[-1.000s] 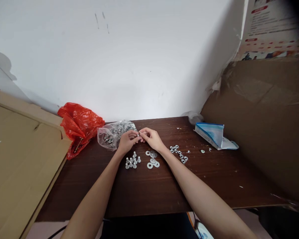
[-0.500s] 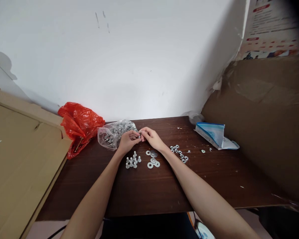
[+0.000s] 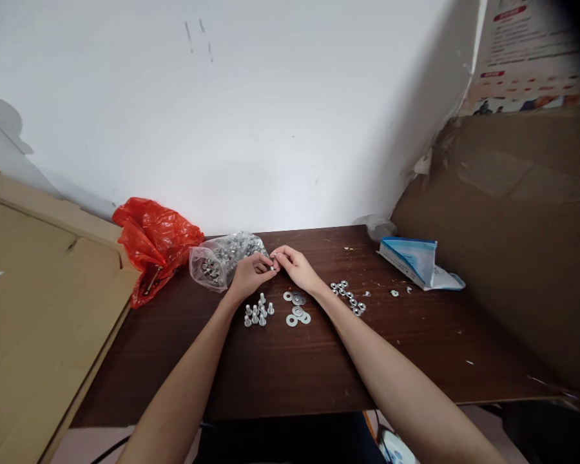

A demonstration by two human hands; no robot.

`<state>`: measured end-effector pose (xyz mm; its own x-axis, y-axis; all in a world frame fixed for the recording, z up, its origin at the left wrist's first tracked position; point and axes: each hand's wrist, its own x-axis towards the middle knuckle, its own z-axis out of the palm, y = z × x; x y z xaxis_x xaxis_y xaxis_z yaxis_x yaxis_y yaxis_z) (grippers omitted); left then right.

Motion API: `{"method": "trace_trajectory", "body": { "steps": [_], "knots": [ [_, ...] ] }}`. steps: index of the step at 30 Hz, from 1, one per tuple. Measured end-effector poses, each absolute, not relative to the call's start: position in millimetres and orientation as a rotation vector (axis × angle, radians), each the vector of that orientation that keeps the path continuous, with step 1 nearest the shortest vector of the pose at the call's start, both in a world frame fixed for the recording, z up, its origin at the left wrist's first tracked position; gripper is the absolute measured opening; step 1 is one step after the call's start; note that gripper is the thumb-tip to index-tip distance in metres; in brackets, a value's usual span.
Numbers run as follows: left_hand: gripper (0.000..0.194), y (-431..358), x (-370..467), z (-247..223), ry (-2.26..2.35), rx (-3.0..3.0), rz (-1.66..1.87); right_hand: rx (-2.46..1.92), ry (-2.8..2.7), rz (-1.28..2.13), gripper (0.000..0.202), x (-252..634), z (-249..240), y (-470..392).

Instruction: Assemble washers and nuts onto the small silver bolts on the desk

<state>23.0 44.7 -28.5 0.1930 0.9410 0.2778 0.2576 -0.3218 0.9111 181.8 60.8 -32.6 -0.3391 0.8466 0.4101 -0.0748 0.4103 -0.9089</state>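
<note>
My left hand [image 3: 252, 274] and my right hand [image 3: 294, 264] meet above the table, thumbs and fingertips pinched close together. Between the left fingertips shows a small shiny metal piece [image 3: 272, 267], possibly a bolt; its shape is mostly hidden. The right fingers touch the same spot, and whatever they pinch is too small to make out. Below the left hand, several silver bolts [image 3: 255, 314] stand head down in a cluster. Flat washers [image 3: 292, 320] lie between my forearms. Several hex nuts [image 3: 352, 302] are grouped beyond my right wrist.
A clear plastic bag [image 3: 222, 254] of metal hardware lies just behind my left hand, beside a red plastic bag [image 3: 157, 241]. Cardboard [image 3: 43, 309] flanks the left side, a large carton [image 3: 512, 232] the right. A blue-white packet [image 3: 415, 264] and scraps lie on the brown table [image 3: 290, 380].
Both hands stay almost in place; the fingertips have shifted slightly, and the metal piece between them shows a little lower. Bolts, washers and nuts have not moved.
</note>
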Motion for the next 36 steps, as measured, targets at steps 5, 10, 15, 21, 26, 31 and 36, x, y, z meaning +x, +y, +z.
{"method": "trace_trajectory", "body": {
  "steps": [5,10,15,21,26,31,36],
  "knots": [
    [0.026,44,23,-29,1.162,1.745,1.152,-0.695,-1.646,1.126,0.026,182,-31,59],
    [0.027,44,23,-29,1.146,1.729,1.156,-0.684,-1.618,1.149,0.026,182,-32,60],
    [0.024,43,24,-27,1.139,1.742,1.162,-0.641,-1.562,1.222,0.029,182,-31,61],
    [0.015,42,25,-26,1.151,1.8,1.14,-0.654,-1.537,1.253,0.032,182,-31,61],
    [0.012,43,25,-26,1.156,1.733,1.226,-0.735,-1.528,1.197,0.033,182,-33,62],
    [0.018,44,26,-20,1.138,1.521,1.321,-0.866,-1.578,1.008,0.025,185,-37,65],
    [0.022,43,28,-15,1.138,1.418,1.366,-0.915,-1.622,0.974,0.024,185,-40,68]
  ]
}}
